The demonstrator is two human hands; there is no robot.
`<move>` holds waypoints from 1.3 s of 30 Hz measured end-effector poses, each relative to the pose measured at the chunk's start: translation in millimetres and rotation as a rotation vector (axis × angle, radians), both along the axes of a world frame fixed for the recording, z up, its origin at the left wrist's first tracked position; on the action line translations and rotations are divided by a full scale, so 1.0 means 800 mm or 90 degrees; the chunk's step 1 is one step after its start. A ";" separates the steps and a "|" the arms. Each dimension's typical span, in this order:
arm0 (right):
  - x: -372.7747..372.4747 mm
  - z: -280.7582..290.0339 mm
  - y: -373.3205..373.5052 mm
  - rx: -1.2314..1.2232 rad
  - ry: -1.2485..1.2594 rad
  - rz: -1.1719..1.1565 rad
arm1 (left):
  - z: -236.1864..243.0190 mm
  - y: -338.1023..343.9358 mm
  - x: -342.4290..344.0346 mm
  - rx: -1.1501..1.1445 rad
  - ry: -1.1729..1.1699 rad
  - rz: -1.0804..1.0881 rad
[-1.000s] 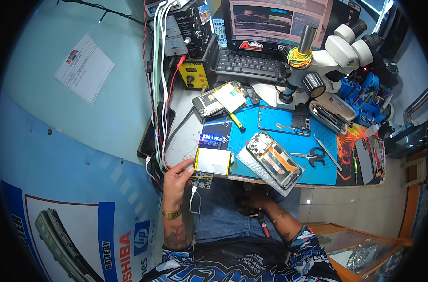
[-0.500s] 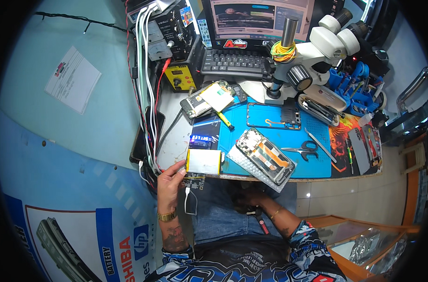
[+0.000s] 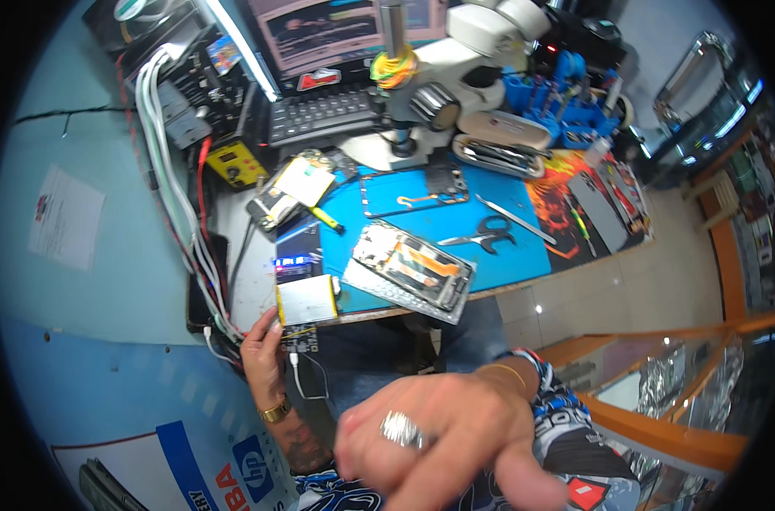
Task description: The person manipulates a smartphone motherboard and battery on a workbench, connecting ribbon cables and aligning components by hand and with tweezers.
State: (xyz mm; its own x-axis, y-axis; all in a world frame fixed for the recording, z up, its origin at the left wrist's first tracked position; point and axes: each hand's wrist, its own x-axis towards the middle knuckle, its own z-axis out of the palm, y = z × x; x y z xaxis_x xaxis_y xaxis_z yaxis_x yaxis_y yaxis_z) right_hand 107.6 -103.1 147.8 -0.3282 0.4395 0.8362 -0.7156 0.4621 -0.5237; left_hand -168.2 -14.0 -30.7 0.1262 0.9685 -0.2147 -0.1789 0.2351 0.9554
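View: head camera, looking down at the desk (image 3: 249,287).
Left grip: the left grip (image 3: 262,347) is at the desk's near edge, fingers grasping the left edge of the flat battery.
Battery: the white flat battery (image 3: 307,300), yellow along its sides, lies just right of the left grip's fingertips.
Circuit board: the dark circuit board (image 3: 301,341) juts past the desk edge, just right of the left grip's thumb.
Cable: a white cable (image 3: 295,361) is plugged into the board and hangs down, right of the left grip.
Lit display: a blue-glowing display (image 3: 294,264) sits beyond the left grip and battery.
Right grip: the right grip (image 3: 456,434) is up near the camera, blurred, back of the hand showing, a silver ring (image 3: 402,430) on one finger; cannot tell whether it is clenched or released.
Phone: a phone with bare insides (image 3: 415,266) lies tilted on bubble wrap (image 3: 379,294), beyond the right grip.
Tools: scissors (image 3: 490,236) and tweezers (image 3: 515,220) lie farther beyond the right grip, on the blue mat (image 3: 511,268).
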 end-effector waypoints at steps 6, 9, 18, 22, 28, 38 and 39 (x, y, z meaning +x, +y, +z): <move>-0.066 0.052 0.002 0.052 0.459 -0.230 | 0.003 0.000 0.005 0.018 -0.023 0.000; -0.052 0.055 -0.022 -0.054 0.395 -0.286 | -0.001 0.002 0.005 0.026 -0.012 0.009; -0.017 0.038 -0.021 -0.134 0.248 -0.081 | 0.002 0.005 0.004 -0.012 -0.020 -0.017; -0.072 0.099 -0.078 -0.463 0.310 -0.143 | 0.003 -0.002 0.002 0.011 -0.004 0.005; -0.071 0.103 -0.105 -0.467 0.262 -0.163 | 0.004 0.001 0.004 -0.004 0.016 -0.013; -0.021 -0.032 -0.044 0.029 -0.168 -0.164 | 0.030 -0.014 0.007 -0.029 0.057 0.021; -0.025 -0.054 -0.044 0.067 -0.256 -0.253 | 0.025 -0.009 -0.004 -0.029 0.098 -0.017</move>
